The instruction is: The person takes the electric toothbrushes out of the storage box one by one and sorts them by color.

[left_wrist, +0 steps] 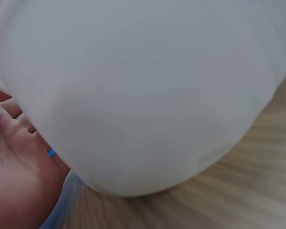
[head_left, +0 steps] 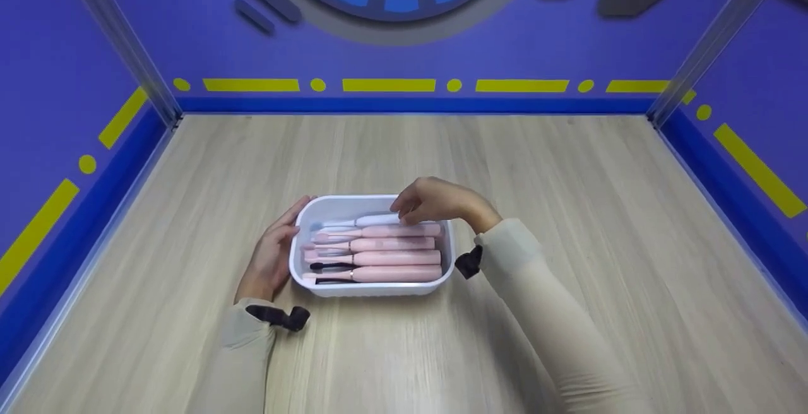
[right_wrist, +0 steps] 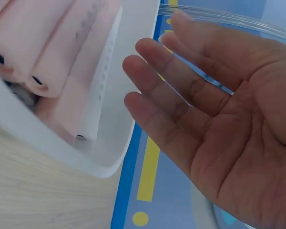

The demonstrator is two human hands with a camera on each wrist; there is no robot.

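A white plastic bin (head_left: 372, 289) holds several pink electric toothbrushes (head_left: 398, 273) laid side by side, with a white one (head_left: 377, 219) along the far wall. Dark brush parts (head_left: 331, 266) show between the pink handles. At the bin's left end my left hand (head_left: 273, 250) rests against the outer wall, its thumb at the rim. The left wrist view shows its palm (left_wrist: 21, 167) beside the bin, with the fingertips hidden. My right hand (head_left: 435, 201) hovers at the far right rim, fingers bent loosely downward. In the right wrist view its fingers (right_wrist: 167, 100) are spread and hold nothing.
The bin stands on a light wood-grain table (head_left: 568, 168). Blue-purple panels (head_left: 404, 60) with yellow markings enclose the back and both sides, joined by clear corner posts (head_left: 713, 41). Black wrist cameras (head_left: 468, 262) sit on both sleeves, close to the bin.
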